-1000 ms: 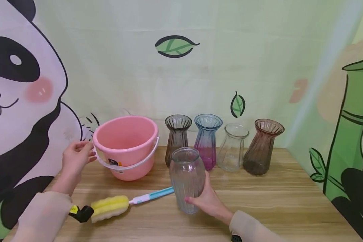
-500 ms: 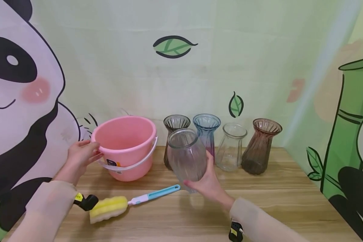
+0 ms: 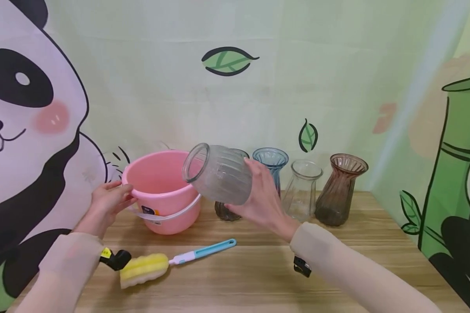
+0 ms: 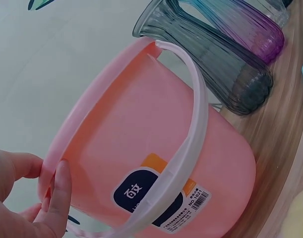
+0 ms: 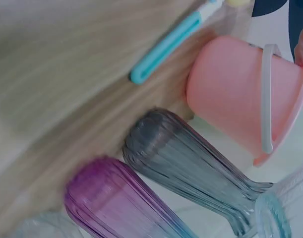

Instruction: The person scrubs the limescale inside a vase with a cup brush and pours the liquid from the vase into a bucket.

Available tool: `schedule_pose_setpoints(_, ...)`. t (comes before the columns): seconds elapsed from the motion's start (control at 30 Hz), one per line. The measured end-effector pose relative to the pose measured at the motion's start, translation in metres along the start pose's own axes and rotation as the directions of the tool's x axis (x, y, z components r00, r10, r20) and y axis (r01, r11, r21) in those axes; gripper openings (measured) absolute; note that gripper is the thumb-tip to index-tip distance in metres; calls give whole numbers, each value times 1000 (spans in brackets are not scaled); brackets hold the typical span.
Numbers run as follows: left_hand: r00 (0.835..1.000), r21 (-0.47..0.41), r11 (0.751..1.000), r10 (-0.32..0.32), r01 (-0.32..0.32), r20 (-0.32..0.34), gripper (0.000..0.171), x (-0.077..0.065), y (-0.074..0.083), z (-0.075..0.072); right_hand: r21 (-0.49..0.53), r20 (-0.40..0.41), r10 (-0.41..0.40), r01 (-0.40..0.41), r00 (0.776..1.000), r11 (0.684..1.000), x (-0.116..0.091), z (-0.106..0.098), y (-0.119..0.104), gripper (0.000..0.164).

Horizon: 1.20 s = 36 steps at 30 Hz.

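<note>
My right hand (image 3: 266,202) holds a clear ribbed glass vase (image 3: 229,176) around its lower body, off the table. The vase is tilted almost onto its side, with its mouth towards the left, over the right rim of a pink bucket (image 3: 176,201). In the left wrist view, my left hand (image 4: 30,203) pinches the bucket's rim between thumb and fingers. The bucket's white handle (image 4: 196,114) hangs down across its front. Only the vase's base end shows at the corner of the right wrist view; my right hand is not visible there.
Behind the held vase stands a grey glass vase (image 3: 227,212), partly hidden. To its right are a blue-purple vase (image 3: 272,158), a clear one (image 3: 299,195) and a brown one (image 3: 338,195). A sponge brush (image 3: 145,269) with a blue handle lies in front of the bucket.
My right hand has lifted the clear vase from near the table, moved it up and left, and tipped its mouth towards the bucket. My left hand has moved onto the bucket's rim.
</note>
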<state>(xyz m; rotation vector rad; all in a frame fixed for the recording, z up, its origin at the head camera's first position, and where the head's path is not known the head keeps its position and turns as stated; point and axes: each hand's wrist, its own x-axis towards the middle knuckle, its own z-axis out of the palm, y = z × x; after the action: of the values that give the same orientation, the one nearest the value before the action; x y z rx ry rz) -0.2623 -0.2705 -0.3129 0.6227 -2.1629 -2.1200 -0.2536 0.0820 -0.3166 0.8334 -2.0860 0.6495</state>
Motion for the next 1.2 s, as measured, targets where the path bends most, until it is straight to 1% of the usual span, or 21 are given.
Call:
schedule_pose_setpoints(0.1, 1000, -14, 1000, -9, 9, 2, 70, 2, 0, 1, -115, -3, -85, 84, 996, 990, 16, 3, 1, 106)
schedule_pose_setpoints(0.2, 1000, -24, 1000, -18, 18, 7, 70, 4, 0, 1, -224, 2, -158, 154, 987, 962, 30, 7, 3, 103)
schedule_pose_setpoints(0.3, 1000, -27, 999, -21, 21, 14, 69, 6, 0, 1, -334, 6, -245, 233, 969, 913, 45, 12, 6, 99)
schedule_pose_setpoints(0.37, 1000, -28, 999, -20, 21, 16, 69, 5, 0, 2, -398, 17, -294, 276, 956, 875, 55, 14, 8, 96)
schedule_pose_setpoints(0.47, 1000, -26, 999, -20, 20, 15, 69, 5, 0, 4, -473, 69, -348, 338, 935, 814, 69, 17, 11, 93)
schedule_pose_setpoints(0.53, 1000, -18, 1000, -23, 23, 9, 69, 4, 0, 6, -510, 123, -379, 386, 917, 769, 76, 19, 13, 91)
schedule_pose_setpoints(0.63, 1000, -5, 1000, -22, 22, 1, 69, 4, 0, 6, -545, 206, -419, 459, 884, 701, 84, 21, 14, 81)
schedule_pose_setpoints(0.7, 1000, 5, 1000, -19, 19, -2, 69, 4, 0, 6, -577, 262, -438, 503, 860, 643, 88, 22, 14, 74)
schedule_pose_setpoints(0.77, 1000, 13, 1000, -14, 14, -2, 68, 5, -1, 6, -610, 313, -447, 538, 838, 582, 93, 23, 12, 73)
schedule_pose_setpoints(0.97, 1000, 22, 1000, -11, 11, -3, 69, 4, -1, 3, -697, 479, -403, 617, 780, 366, 101, 26, 3, 95)
schedule_pose_setpoints(1.0, 1000, 23, 1000, -12, 12, -2, 69, 4, 0, 2, -706, 498, -393, 625, 773, 332, 101, 26, 2, 97)
schedule_pose_setpoints(1.07, 1000, 20, 1000, -12, 12, 0, 69, 4, 0, 1, -722, 524, -381, 635, 762, 277, 102, 28, 0, 101)
schedule_pose_setpoints(1.1, 1000, 22, 1000, -16, 16, 0, 69, 4, 0, 0, -726, 531, -377, 637, 759, 259, 102, 28, -1, 102)
schedule_pose_setpoints(1.13, 1000, 21, 1000, -16, 16, 0, 69, 4, 0, 0, -729, 536, -373, 638, 757, 248, 102, 29, -1, 103)
schedule_pose_setpoints(1.2, 1000, 21, 1000, -16, 16, -4, 69, 4, 0, -2, -733, 538, -370, 637, 757, 238, 101, 31, -2, 105)
